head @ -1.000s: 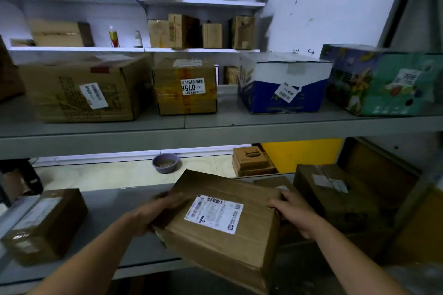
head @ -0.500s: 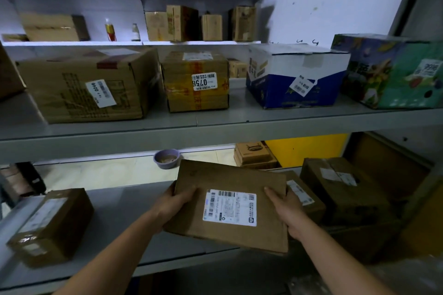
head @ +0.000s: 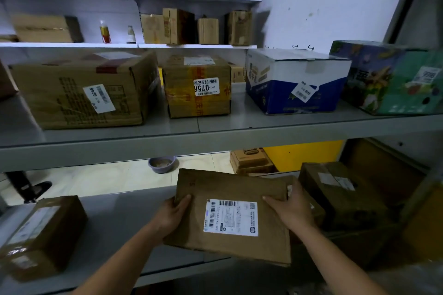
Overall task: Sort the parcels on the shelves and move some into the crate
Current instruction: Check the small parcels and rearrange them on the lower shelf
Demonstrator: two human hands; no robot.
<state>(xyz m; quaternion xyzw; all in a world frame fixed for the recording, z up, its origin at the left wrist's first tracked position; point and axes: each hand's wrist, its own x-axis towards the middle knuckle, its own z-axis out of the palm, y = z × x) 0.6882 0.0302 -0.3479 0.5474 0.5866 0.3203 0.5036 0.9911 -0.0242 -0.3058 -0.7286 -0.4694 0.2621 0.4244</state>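
Flat brown parcel (head: 230, 213) with white label (head: 230, 218), held over the lower shelf (head: 115, 227), left hand (head: 171, 217) gripping its left edge, right hand (head: 288, 212) gripping its right edge, another box (head: 342, 196) just beside on the right

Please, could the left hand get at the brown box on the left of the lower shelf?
Probably yes, once freed: only bare lower shelf lies between the left hand and the brown box, but it grips the flat parcel together with the right hand.
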